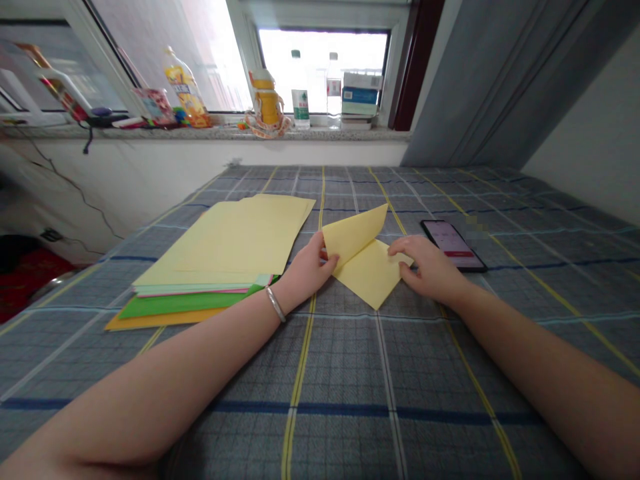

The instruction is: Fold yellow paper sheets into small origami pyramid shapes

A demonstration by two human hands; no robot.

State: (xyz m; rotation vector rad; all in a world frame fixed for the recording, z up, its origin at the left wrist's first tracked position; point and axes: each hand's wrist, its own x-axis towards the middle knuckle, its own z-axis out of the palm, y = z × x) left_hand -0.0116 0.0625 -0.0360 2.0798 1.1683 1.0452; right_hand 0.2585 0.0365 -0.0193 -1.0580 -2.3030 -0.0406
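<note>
A pale yellow sheet of paper (373,273) lies partly folded on the cloth, its upper flap raised and slanting up to the right. My left hand (315,263), with a silver bangle at the wrist, pinches the left corner between thumb and fingers. At the right corner is my right hand (427,270), its index finger and thumb curved and apart, both tips touching the paper. Left of the folded sheet rests a stack of coloured paper (225,240), pale yellow on top with green, pink and orange edges showing below.
A checked grey cloth (340,400) covers the surface. A phone (453,245) with a lit screen lies beyond my right hand. Along the windowsill (215,133) stand a yellow cup (267,100), bottles, a tube (301,109) and stacked boxes (360,97). A grey curtain (480,87) hangs at right.
</note>
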